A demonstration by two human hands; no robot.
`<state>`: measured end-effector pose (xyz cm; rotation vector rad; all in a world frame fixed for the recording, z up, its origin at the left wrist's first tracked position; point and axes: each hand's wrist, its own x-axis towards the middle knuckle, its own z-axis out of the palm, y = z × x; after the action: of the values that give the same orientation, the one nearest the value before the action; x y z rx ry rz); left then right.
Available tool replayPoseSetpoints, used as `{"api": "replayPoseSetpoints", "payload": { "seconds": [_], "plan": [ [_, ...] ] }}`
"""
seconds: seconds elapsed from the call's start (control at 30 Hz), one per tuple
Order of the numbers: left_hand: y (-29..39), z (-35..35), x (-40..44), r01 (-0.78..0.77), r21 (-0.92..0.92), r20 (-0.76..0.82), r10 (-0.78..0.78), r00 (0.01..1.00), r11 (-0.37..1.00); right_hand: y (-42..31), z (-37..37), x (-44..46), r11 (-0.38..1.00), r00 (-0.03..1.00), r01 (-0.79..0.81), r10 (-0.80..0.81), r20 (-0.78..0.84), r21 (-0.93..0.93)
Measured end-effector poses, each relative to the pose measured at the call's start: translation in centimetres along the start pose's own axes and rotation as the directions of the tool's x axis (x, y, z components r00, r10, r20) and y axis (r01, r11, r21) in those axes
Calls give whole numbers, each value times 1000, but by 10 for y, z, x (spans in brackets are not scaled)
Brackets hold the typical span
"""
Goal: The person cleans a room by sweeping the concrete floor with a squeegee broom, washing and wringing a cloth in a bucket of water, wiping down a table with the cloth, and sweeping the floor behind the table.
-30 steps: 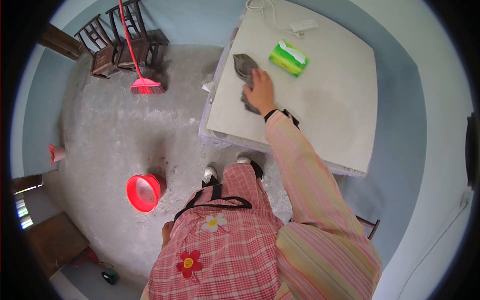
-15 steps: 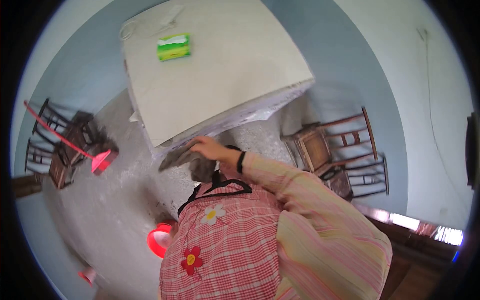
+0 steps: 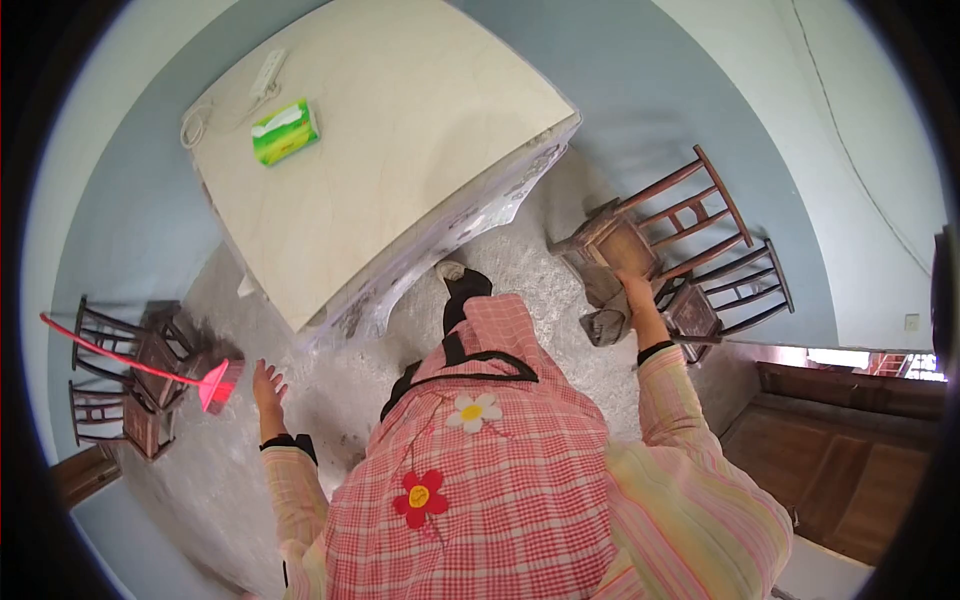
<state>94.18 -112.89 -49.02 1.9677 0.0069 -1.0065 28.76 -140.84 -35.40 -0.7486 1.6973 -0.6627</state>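
Observation:
A grey cloth (image 3: 607, 325) hangs from my right hand (image 3: 637, 295), whose fingers are closed on it. That hand is beside a wooden chair (image 3: 625, 245), with the cloth close against the front of its seat; whether they touch I cannot tell. On the other side, my left hand (image 3: 268, 387) is held out over the floor, fingers apart and nothing in it. A red broom (image 3: 215, 385) with a long handle leans near the chairs beyond it. The pale table (image 3: 390, 150) stands in front of me.
On the table lie a green tissue pack (image 3: 285, 132) and a white power strip (image 3: 267, 75) with its cord. Dark chairs (image 3: 150, 365) stand by the left wall, and another chair (image 3: 695, 310) is on the right. A patterned cover (image 3: 440, 240) hangs below the table's edge.
My right hand has moved with the cloth from the table's near corner to the right-hand chair. My left hand has come into view. The red round container near my apron is out of sight.

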Motion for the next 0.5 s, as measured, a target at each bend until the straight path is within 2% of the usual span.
{"api": "replayPoseSetpoints", "payload": {
  "seconds": [0.03, 0.1, 0.13, 0.23, 0.27, 0.3, 0.33, 0.37, 0.4, 0.43, 0.47, 0.5],
  "plan": [
    [12, 6, 8, -9, 3, 4, 9, 1000, 1000, -6, -10, 19, 1000, 1000, 3, -3, -3, 9],
    [36, 18, 22, 7, -47, -39, -9, 999, 999, -29, -12, 70, 968, 981, 190, -194, -10, -161],
    [46, 24, 33, 38, -75, -38, -41, 998, 996, -55, -5, 87, 966, 971, 238, -236, 29, -100],
    [62, 43, 46, 131, -99, 43, -128, 991, 986, -145, 24, 151, 952, 962, 264, -249, 110, -153],
    [68, 54, 49, 167, -110, 51, -163, 985, 980, -177, 41, 170, 971, 971, 214, -200, 131, -103],
    [73, 66, 49, 217, -104, 67, -211, 975, 971, -199, 50, 209, 962, 959, 251, -233, 162, -104],
    [82, 79, 44, 271, -142, 49, -266, 963, 952, -210, 58, 263, 933, 954, 292, -268, 138, -209],
    [81, 86, 46, 294, -70, -37, -296, 954, 953, -226, 79, 304, 895, 946, 323, -301, 117, -308],
    [93, 98, 37, 312, -62, -105, -318, 942, 948, -253, 100, 315, 926, 956, 281, -247, 158, -253],
    [87, 98, 47, 305, -88, -129, -314, 941, 948, -274, 115, 326, 953, 964, 223, -184, 194, -206],
    [66, 96, 63, 173, -87, -172, -185, 968, 981, -290, 131, 342, 949, 957, 236, -189, 222, -209],
    [54, 97, 71, 44, -77, -213, -60, 975, 996, -303, 141, 361, 964, 944, 118, -34, 328, -239]
  ]
}}
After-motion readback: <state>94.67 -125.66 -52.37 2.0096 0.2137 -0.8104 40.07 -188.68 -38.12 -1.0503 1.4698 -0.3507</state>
